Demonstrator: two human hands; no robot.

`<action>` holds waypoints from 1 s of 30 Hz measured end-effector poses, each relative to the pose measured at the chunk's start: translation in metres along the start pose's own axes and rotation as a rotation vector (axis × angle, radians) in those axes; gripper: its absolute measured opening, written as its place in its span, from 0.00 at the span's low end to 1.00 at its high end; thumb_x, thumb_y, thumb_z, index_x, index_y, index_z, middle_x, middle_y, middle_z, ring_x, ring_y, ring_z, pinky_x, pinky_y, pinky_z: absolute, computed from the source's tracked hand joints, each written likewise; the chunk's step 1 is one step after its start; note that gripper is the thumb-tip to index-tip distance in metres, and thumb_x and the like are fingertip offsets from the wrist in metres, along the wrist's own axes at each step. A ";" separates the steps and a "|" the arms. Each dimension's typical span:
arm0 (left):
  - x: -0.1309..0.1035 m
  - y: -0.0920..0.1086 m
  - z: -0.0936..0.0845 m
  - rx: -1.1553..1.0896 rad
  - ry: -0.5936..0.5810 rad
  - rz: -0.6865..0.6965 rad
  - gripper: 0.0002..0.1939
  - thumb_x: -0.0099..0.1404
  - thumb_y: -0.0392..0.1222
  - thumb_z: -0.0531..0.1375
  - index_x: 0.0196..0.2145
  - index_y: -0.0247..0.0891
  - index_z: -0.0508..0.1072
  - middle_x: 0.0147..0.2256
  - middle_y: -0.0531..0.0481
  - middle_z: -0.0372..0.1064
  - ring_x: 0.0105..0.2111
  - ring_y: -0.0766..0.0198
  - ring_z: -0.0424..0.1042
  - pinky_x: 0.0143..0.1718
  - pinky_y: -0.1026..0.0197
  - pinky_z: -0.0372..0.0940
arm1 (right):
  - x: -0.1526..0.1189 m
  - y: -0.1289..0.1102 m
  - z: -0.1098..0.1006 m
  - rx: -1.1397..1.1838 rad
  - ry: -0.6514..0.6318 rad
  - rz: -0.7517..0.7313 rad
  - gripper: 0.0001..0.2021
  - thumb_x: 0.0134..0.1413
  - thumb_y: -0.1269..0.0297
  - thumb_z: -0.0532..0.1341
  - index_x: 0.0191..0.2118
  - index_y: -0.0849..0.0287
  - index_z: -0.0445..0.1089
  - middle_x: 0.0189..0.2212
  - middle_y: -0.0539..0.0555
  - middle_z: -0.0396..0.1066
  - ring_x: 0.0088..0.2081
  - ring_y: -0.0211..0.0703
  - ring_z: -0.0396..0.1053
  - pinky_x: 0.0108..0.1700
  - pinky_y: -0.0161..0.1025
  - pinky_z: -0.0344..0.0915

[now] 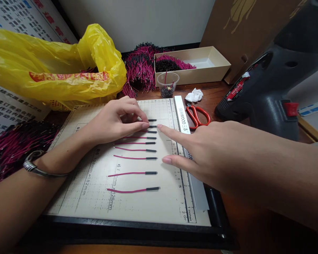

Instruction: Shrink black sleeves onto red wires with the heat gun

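Observation:
Several short pink wires with black sleeves on their right ends lie in a column on a cream cutting board [90, 197]. The lowest wire [132, 191] is nearest the board's front edge. My left hand [119, 118] rests over the upper wires, thumb and forefinger pinched at a wire beside its black sleeve [153, 126]. My right hand [201, 148] holds nothing; its forefinger points at the tip of that same sleeve, and its thumb is apart below, near the board's ruler side.
A yellow bag [69, 84] stands at the back left, wire bundles [141, 67] behind the board. Further right are a small plastic cup [167, 88], a cardboard box [201, 74], crumpled tissue [194, 95], red-handled cutters [198, 118] and a large dark tool [267, 84].

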State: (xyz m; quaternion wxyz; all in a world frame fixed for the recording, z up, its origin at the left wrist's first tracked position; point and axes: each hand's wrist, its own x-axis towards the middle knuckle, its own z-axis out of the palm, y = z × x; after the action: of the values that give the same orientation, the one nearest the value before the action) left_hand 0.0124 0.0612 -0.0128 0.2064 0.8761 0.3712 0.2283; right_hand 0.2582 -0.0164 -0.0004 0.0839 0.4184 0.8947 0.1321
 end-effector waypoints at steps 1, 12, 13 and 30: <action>0.000 0.000 0.000 -0.004 0.005 0.004 0.08 0.63 0.47 0.65 0.31 0.42 0.80 0.30 0.51 0.72 0.32 0.63 0.68 0.34 0.61 0.62 | 0.000 0.000 0.000 0.005 -0.013 -0.010 0.35 0.70 0.41 0.43 0.72 0.58 0.56 0.15 0.49 0.63 0.16 0.39 0.52 0.24 0.37 0.42; 0.001 -0.001 0.001 0.007 -0.026 0.004 0.08 0.63 0.47 0.64 0.31 0.42 0.81 0.29 0.51 0.73 0.34 0.62 0.70 0.36 0.61 0.63 | 0.004 -0.003 -0.001 -0.024 -0.037 -0.038 0.34 0.69 0.41 0.43 0.71 0.55 0.58 0.15 0.49 0.62 0.15 0.38 0.49 0.23 0.37 0.40; 0.001 -0.001 0.001 0.009 -0.024 0.005 0.08 0.63 0.47 0.64 0.31 0.43 0.81 0.29 0.51 0.73 0.34 0.62 0.70 0.37 0.61 0.63 | 0.005 -0.003 -0.002 -0.015 -0.044 -0.055 0.33 0.70 0.43 0.43 0.71 0.54 0.58 0.16 0.49 0.64 0.15 0.38 0.49 0.22 0.37 0.40; 0.001 -0.001 0.003 0.016 -0.011 0.032 0.11 0.65 0.48 0.64 0.30 0.40 0.80 0.28 0.51 0.73 0.32 0.63 0.68 0.34 0.61 0.62 | 0.001 -0.001 0.000 -0.037 0.042 -0.057 0.33 0.71 0.44 0.40 0.71 0.56 0.58 0.19 0.52 0.69 0.16 0.41 0.53 0.22 0.39 0.39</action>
State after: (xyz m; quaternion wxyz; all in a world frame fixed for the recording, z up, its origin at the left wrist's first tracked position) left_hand 0.0143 0.0621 -0.0149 0.1976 0.8847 0.3579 0.2239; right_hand 0.2566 -0.0162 -0.0010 0.0765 0.3884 0.9051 0.1552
